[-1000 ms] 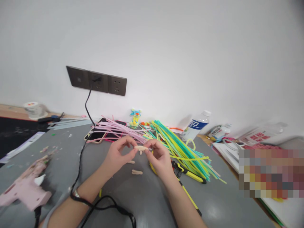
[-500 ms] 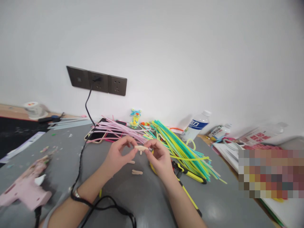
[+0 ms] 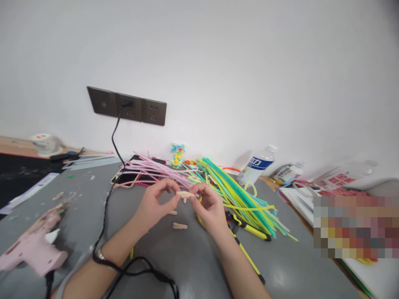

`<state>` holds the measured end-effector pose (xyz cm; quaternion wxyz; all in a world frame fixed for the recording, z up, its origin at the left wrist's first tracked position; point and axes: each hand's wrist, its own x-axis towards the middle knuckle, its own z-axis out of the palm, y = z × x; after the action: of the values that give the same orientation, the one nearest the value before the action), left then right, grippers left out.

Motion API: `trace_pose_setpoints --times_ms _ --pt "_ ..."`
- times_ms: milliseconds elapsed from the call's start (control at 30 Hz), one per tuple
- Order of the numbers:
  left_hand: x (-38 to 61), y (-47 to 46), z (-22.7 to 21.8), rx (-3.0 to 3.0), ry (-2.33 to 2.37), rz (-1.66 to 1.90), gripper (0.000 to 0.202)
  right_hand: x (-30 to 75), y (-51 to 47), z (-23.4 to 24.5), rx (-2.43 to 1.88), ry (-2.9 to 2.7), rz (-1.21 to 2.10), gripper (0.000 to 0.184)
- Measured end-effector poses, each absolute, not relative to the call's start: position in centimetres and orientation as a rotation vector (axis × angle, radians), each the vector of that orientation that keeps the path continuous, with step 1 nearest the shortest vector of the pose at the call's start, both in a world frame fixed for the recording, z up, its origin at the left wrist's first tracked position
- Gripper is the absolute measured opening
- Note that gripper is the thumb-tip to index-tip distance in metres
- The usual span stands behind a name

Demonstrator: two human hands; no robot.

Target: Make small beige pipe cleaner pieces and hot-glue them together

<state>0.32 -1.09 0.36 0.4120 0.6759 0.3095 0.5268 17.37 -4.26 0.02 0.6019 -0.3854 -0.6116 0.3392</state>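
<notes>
Between my two hands is a small beige fuzzy piece [image 3: 185, 194], apparently bent pipe cleaner, with a short stub pointing down from its middle. My left hand [image 3: 160, 201] pinches its left end between thumb and fingertips. The right end is pinched by my right hand [image 3: 209, 205] in the same way. Below them on the grey table lies a folded beige pipe cleaner piece [image 3: 180, 226]. Another short beige piece [image 3: 172, 212] is partly covered by my left hand.
Pink pipe cleaners [image 3: 149, 168] lie across phones at the back. Green and yellow pipe cleaners [image 3: 240, 195] and yellow-handled pliers [image 3: 249, 230] are at right, near a bottle [image 3: 257, 164]. A pink glue gun [image 3: 37, 249] lies left. A black cord [image 3: 107, 203] crosses my left forearm.
</notes>
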Motion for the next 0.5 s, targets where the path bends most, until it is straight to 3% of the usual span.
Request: trace_pose_setpoints --times_ms 500 --pt "0.31 -1.0 0.22 1.703 0.731 1.321 0.003 17.38 -4.25 0.0 -0.893 -1.422 0.764 0.004"
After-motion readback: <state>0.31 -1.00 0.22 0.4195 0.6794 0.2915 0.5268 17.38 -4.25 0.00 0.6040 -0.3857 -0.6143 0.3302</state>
